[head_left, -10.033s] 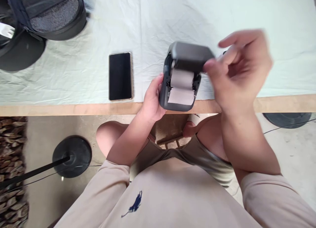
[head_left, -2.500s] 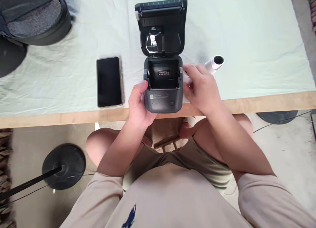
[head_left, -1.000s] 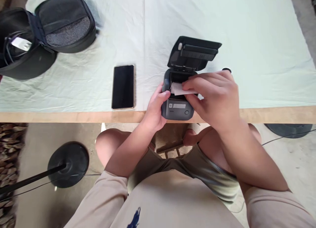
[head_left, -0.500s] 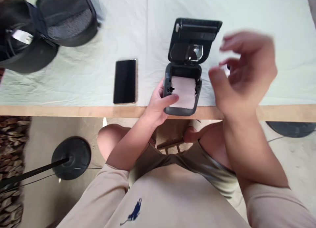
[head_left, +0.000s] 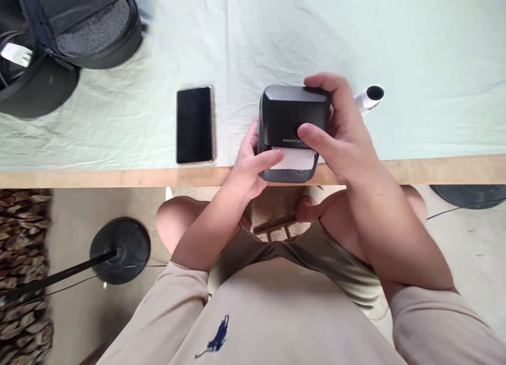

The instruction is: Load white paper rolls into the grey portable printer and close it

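Observation:
A dark grey label printer [head_left: 294,114] is held between both hands over the table's front edge, its lid lowered. White label paper [head_left: 294,158] sticks out from under the lid's front edge. My left hand [head_left: 251,162] grips the printer's left side, its thumb lying on the paper. Around the lid's right side wraps my right hand [head_left: 342,127], thumb on top of the lid and fingers at its far right corner. Just beyond the right hand lies a white tube-shaped roll [head_left: 370,97] with a dark hollow end, partly hidden by that hand.
A phone with a dark screen [head_left: 194,125] lies left of the printer. At the far left an unzipped black case [head_left: 95,32] holds cables and a white piece. A pale cloth [head_left: 435,90] covers the wooden-edged table [head_left: 79,179]. Round black stand bases [head_left: 120,249] rest on the floor.
The printer's lid has swung down from upright over the paper compartment. My right hand has moved left from the air onto the lid. My left hand keeps its hold.

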Demonstrator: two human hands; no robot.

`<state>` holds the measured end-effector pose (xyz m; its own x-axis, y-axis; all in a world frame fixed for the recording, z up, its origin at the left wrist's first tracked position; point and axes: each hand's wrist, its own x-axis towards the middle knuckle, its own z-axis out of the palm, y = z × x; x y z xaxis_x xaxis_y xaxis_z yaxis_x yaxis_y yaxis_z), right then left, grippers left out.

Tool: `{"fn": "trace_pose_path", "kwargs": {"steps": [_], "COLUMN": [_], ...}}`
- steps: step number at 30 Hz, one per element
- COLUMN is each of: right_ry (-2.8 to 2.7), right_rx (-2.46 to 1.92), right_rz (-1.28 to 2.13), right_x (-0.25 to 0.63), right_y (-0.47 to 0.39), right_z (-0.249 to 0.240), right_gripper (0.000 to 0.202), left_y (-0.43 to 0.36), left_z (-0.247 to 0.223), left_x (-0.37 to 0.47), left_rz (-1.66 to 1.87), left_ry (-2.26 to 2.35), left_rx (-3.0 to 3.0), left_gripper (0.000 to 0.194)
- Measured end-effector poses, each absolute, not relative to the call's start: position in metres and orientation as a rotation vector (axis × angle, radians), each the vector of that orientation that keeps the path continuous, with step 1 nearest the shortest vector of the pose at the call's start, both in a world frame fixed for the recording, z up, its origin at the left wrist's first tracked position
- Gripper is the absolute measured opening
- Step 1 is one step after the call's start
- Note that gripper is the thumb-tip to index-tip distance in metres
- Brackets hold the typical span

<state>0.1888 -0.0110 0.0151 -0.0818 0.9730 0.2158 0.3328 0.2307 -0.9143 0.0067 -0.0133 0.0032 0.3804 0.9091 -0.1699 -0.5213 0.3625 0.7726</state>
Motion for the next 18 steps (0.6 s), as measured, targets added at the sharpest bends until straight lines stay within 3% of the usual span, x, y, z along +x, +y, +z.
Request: {"fn": "trace_pose_path", "kwargs": {"steps": [4,10,15,18], "right_ry": [-1.591,-1.614,-1.579,-1.57], "right_rx": [-1.303,-1.327,-1.161,-1.041], "right_rz": [0.957,0.864,0.854,0.907], "right_x": [0.19,0.192,0.2,0.206], "right_y": [-0.012,-0.013,-0.012,-0.012], "right_z": [0.011,0.007,0.001,0.0], "right_gripper": [0.058,0.052,0.055,0.066], "left_y": [-0.012,-0.006,-0.003,-0.002], "left_z": [0.009,0.011,0.011,0.012], "left_x": [0.01,0.017,0.019,0.019], "left_rz": [1.015,1.027,1.092,1.107], "left_ry": [0.655,0.733,0.759,0.746], "left_rx": [0.65,0.481,0.463,0.437], "left_gripper": [0.038,0.029,0.036,0.035]}}
